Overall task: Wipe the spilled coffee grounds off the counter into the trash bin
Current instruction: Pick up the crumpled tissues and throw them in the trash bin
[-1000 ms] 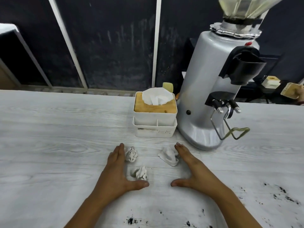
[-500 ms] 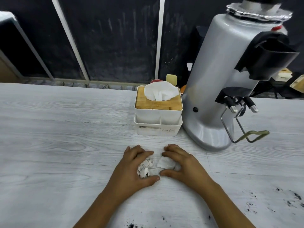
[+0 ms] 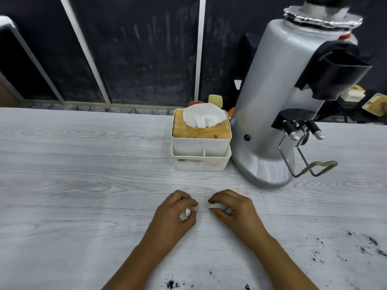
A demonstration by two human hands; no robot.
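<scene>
Head view — each hand, left hand (image 3: 176, 212) and right hand (image 3: 234, 208), grips crumpled tissue (image 3: 185, 214).

Dark wall panels (image 3: 146, 55) — pale framing (image 3: 201, 47)

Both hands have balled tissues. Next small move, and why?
Probably lift both hands off the counter: the left hand and right hand each grip a crumpled tissue, while coffee grounds lie untouched nearer the person.

Your curled fingers (image 3: 184, 200) hide most of each tissue wad (image 3: 185, 214); grinder (image 3: 278, 101) top cut off.
</scene>
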